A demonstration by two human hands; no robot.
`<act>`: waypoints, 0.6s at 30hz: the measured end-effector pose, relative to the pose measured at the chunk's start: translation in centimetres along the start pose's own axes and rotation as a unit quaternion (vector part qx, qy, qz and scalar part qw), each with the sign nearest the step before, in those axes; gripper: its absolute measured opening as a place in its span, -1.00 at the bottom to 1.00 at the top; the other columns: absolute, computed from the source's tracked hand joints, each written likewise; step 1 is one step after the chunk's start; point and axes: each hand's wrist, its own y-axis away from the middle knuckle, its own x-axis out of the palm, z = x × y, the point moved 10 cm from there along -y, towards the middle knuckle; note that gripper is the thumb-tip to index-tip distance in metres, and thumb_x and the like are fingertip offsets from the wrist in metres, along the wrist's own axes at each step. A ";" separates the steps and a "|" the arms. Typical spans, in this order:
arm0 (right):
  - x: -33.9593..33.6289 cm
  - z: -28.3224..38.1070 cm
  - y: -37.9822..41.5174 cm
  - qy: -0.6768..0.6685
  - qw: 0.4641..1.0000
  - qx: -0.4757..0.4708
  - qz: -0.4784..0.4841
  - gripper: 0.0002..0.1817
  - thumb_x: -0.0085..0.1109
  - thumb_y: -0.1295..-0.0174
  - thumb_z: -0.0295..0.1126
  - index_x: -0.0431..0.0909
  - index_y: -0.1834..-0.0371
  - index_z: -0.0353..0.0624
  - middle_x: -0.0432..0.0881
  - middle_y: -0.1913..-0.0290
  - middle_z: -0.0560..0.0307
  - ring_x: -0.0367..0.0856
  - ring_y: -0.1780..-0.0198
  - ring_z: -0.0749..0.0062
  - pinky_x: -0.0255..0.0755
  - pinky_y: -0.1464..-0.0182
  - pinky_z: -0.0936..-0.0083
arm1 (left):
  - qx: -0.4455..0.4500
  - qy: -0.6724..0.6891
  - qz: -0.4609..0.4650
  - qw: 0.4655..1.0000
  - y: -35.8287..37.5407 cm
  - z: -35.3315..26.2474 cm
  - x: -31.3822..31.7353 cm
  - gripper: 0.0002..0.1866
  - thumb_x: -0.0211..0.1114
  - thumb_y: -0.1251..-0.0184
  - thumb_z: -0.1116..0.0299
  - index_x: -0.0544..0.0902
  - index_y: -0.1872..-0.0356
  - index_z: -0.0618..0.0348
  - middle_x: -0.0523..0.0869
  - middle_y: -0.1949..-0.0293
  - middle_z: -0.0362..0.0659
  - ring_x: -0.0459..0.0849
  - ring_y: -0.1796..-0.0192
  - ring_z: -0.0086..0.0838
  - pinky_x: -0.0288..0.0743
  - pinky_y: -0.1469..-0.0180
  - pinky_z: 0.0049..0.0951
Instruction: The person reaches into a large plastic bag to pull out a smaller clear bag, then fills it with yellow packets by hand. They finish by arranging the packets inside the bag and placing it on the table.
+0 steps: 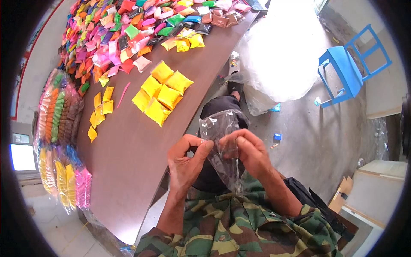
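Observation:
Over my lap I hold a clear plastic bag (222, 160), which looks to have nothing inside it. My left hand (190, 158) pinches one side of the bag between thumb and forefinger. At the bag's other side, my right hand (248, 152) has its fingers curled and closed on the film. Left of my hands, on the brown table (115, 171), lies a neat block of several yellow packets (158, 94). Farther left is a looser group of smaller orange-yellow packets (100, 109), with a thin pink strip (123, 95) between the two groups.
A large heap of small coloured packets (128, 34) covers the table's far end. Long filled bags of packets (60, 141) stand along its left edge. A big translucent white sack (282, 55) and a blue chair (346, 70) are on the floor at right, near a small blue packet (277, 137).

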 end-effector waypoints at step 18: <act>1.4 -3.3 -0.3 0.126 0.988 -0.082 -0.027 -0.47 0.24 -0.58 -0.52 0.44 -0.57 -0.28 0.66 -0.33 0.12 0.67 -0.23 0.50 0.56 -0.30 0.48 | -0.065 0.036 -0.058 0.996 3.0 6.8 0.4 -0.39 -0.16 -0.87 0.01 0.47 -0.51 0.36 0.62 -0.34 0.02 0.59 -0.33 -0.31 0.47 -0.43 -0.23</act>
